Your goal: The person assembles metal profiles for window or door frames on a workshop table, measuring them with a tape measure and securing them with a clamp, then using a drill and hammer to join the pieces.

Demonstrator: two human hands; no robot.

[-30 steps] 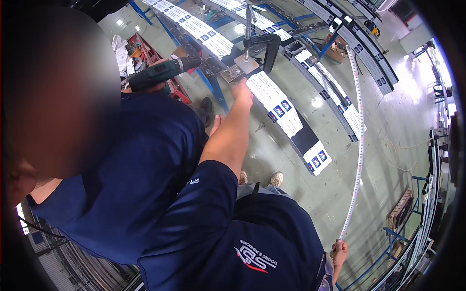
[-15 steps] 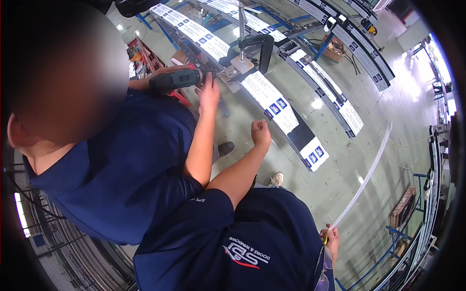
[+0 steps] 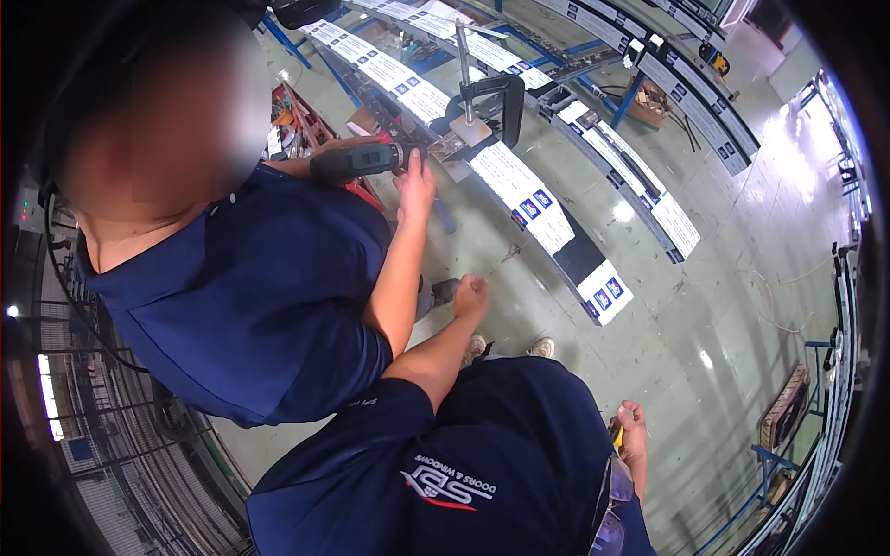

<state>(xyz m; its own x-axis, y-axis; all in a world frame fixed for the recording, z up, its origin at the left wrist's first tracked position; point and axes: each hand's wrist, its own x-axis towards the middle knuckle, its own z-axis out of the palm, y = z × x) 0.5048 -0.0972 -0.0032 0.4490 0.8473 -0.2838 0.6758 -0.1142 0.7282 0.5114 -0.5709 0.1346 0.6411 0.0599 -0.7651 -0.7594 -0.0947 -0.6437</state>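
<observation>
My left hand [image 3: 471, 296] is in front of my chest, fingers curled in, with nothing visible in it. Low on the right, my right hand [image 3: 631, 428] has its fingers bent around a small yellow object [image 3: 616, 434], mostly hidden. Clear glasses [image 3: 612, 535] hang beside that arm on my dark blue shirt. Close on my left, a co-worker holds a power drill [image 3: 357, 160] against the side of a long profile [image 3: 514, 190] covered in white printed film. A black C-clamp [image 3: 508, 107] grips this profile near the drill.
More film-covered profiles [image 3: 640, 176] lie on blue stands beyond. Behind the drill is a red tool tray [image 3: 301, 120] full of loose items. A cardboard box [image 3: 649, 102] sits under the far profiles. Racks [image 3: 788, 463] line the right side, and a thin hose [image 3: 788, 324] lies on the floor.
My left hand has dropped back toward my body, away from the profile. The long whitish strip that stretched out from my right hand is no longer visible. The co-worker's drill stays at the profile.
</observation>
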